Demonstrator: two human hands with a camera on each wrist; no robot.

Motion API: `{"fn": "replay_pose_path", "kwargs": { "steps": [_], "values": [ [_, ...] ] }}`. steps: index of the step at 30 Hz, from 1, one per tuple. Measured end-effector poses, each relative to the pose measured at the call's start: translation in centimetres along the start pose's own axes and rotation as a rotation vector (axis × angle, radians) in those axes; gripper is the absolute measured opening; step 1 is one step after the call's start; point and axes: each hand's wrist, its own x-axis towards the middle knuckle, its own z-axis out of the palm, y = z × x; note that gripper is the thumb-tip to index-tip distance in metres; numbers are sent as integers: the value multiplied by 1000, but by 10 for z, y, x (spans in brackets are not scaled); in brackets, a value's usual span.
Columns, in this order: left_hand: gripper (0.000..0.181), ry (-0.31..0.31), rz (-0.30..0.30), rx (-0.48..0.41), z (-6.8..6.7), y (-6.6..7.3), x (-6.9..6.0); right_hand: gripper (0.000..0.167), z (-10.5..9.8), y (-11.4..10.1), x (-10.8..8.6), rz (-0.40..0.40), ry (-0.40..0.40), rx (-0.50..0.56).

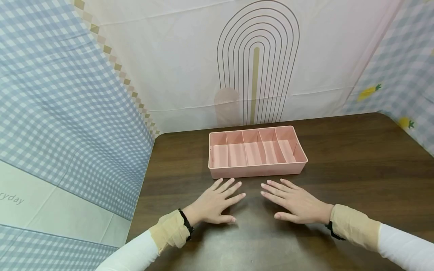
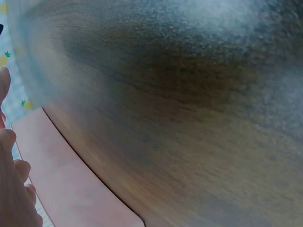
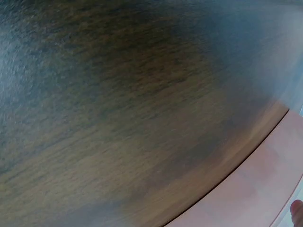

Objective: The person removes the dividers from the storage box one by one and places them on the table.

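A pink box (image 1: 257,170) divided into several compartments sits on the dark wooden table, with nothing visible inside it. In front of its left part, my left hand (image 1: 214,202) is spread palm down, fingertips close to the box's near wall. My right hand (image 1: 298,203) is likewise spread, before the box's right part. Neither holds anything. In the left wrist view, the fingers (image 2: 6,142) show at the left edge beside the pink box wall (image 2: 71,179). A single fingertip (image 3: 297,210) appears at the lower right of the right wrist view, by the box wall (image 3: 246,189).
The dark wooden table (image 1: 356,162) extends to both sides of the box. A white cloth (image 1: 183,67) with an arch print hangs behind it. Blue checked cloth (image 1: 84,101) hangs at the left, and more (image 1: 400,56) with yellow fruit prints at the right.
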Motion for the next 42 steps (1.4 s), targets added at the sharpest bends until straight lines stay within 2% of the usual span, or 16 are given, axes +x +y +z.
{"fn": "replay_pose_path", "kwargs": {
  "steps": [8, 12, 16, 30, 36, 38, 42],
  "values": [
    [73, -19, -11, -9, 0, -1, -1, 62, 1, 0, -1, 0, -11, -9],
    [74, 8, -21, -22, 2, -3, -1, 62, 2, 0, -2, 1, -2, -11],
    [75, 39, -36, -46, 3, -4, -1, 63, 3, 1, -2, 12, -27, -6],
    [80, 53, -86, -61, 4, -8, -2, 63, 7, 2, -4, 22, -45, -12],
    [80, 47, -135, -61, 2, -11, -2, 63, 7, 2, -4, 36, -61, -13],
    [79, 67, -150, -55, 3, -13, -3, 63, 7, 2, -4, 40, -58, -9],
    [74, 163, -175, -30, 6, -17, -3, 62, 7, 2, -4, 41, -34, 5]
  ]
}}
